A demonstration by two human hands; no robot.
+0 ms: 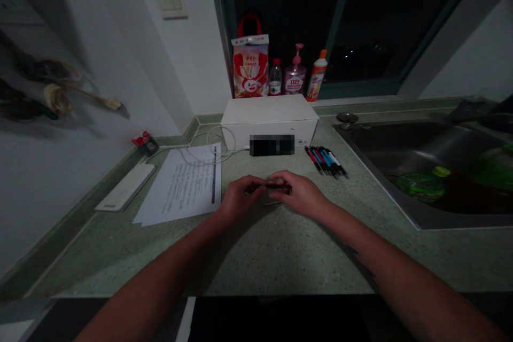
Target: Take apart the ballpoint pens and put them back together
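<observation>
My left hand [245, 192] and my right hand [298, 191] meet over the middle of the counter. Between their closed fingertips runs a slim dark thing, which looks like a black pen [275, 186], held level by both hands. Fingers cover its two ends, so I cannot tell whether it is whole or in parts. Just below the hands a thin pale stick [273, 203] lies on the counter. To the right, a row of several pens [326, 162] lies side by side, black with red, blue and white parts.
Printed sheets [180, 187] and a white flat case [127, 188] lie left, with a white cable [208, 163] across the paper. A white box [268, 112] stands behind a pixelated dark device [272, 145]. At right is a metal sink [385, 171]; bottles [295, 77] line the windowsill.
</observation>
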